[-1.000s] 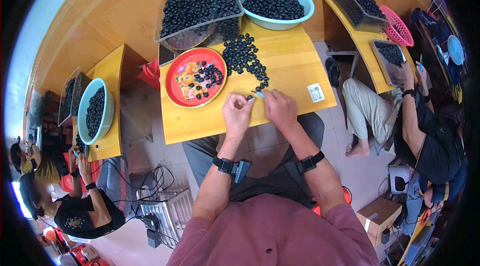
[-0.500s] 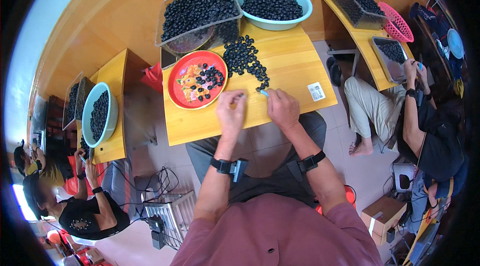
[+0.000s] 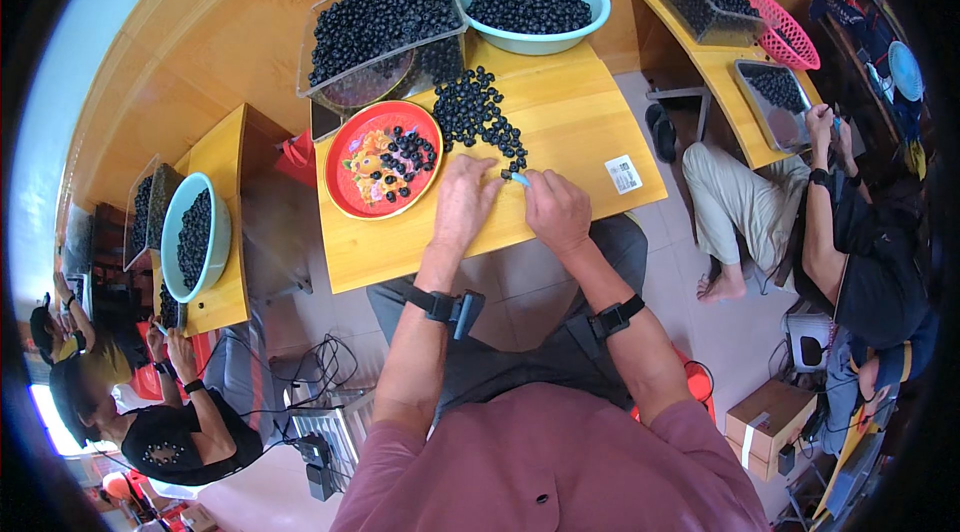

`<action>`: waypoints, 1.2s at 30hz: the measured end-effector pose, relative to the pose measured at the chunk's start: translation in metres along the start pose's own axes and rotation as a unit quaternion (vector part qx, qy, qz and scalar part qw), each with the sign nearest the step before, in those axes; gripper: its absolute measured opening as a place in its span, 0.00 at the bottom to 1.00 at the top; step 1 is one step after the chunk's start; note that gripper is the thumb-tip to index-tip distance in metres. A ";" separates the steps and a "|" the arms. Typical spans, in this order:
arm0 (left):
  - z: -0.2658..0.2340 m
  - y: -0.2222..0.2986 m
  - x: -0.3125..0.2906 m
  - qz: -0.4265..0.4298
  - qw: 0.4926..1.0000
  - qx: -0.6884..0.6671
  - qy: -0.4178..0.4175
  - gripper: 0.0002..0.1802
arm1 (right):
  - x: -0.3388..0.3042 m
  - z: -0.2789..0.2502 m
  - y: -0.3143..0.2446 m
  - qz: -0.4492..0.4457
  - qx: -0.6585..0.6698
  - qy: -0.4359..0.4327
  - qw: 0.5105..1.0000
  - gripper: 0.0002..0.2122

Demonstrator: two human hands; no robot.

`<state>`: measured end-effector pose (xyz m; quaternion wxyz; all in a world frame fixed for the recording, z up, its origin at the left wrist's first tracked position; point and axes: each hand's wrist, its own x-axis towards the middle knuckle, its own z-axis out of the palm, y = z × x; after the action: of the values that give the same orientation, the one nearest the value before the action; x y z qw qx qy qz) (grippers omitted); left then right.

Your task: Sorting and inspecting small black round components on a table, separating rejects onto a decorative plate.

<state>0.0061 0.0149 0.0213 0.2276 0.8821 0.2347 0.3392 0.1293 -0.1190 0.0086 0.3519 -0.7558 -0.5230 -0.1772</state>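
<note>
My right hand (image 3: 557, 210) is closed around a small tool with a light blue end (image 3: 519, 179); the rest of it is hidden in my fingers. Its tip is at a dark round piece (image 3: 507, 174) at the near end of a loose pile of small dark round fruits or nuts (image 3: 470, 112). My left hand (image 3: 466, 200) rests low over the table beside the red plate, its thumb apart from the fingers and nothing visible in it. Several dark pieces lie on the red flower-patterned plate (image 3: 340, 187) to its left.
At the back of the yellow table (image 3: 575, 122) stand a clear bin (image 3: 385, 72) and a light blue basin (image 3: 535, 44), both full of dark pieces. A white label (image 3: 622, 175) sticks at the right. Co-workers sit at side tables, left (image 3: 190, 422) and right (image 3: 850, 262).
My left hand has opened from a pinch and moved slightly up toward the pile. The blue-ended tool in my right hand has shifted slightly left, to the pile's near end.
</note>
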 end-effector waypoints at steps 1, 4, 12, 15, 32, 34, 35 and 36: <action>0.007 0.004 -0.002 -0.019 0.999 0.005 -0.028 0.13 | -0.001 0.001 0.002 0.000 -0.002 0.000 1.000 0.02; 0.017 0.006 -0.004 -0.053 0.997 0.008 -0.049 0.13 | -0.002 0.003 0.003 -0.003 -0.003 -0.002 1.000 0.03; 0.011 0.023 -0.009 -0.276 0.949 -0.147 -0.031 0.10 | -0.003 0.000 0.004 0.003 -0.001 -0.001 1.000 0.02; 0.016 0.020 -0.019 -0.285 0.922 -0.261 0.027 0.09 | -0.001 -0.002 0.001 0.006 -0.011 -0.020 1.000 0.03; 0.029 0.024 -0.033 -0.222 0.943 -0.222 0.106 0.15 | -0.002 0.001 0.001 -0.047 -0.008 -0.025 0.999 0.03; 0.030 0.023 -0.034 -0.219 0.940 -0.232 0.120 0.16 | -0.002 0.000 0.000 -0.062 -0.005 -0.026 0.998 0.03; 0.030 0.024 -0.034 -0.211 0.948 -0.209 0.116 0.17 | -0.002 0.000 0.000 -0.066 -0.008 -0.030 0.997 0.03; 0.030 0.024 -0.034 -0.203 0.955 -0.185 0.112 0.18 | -0.002 0.000 0.000 -0.071 -0.012 -0.035 0.997 0.03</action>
<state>0.0108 -0.0309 -0.0021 0.4234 0.7148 0.3653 0.4199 0.1286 -0.1203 0.0078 0.3109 -0.7269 -0.5850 -0.1810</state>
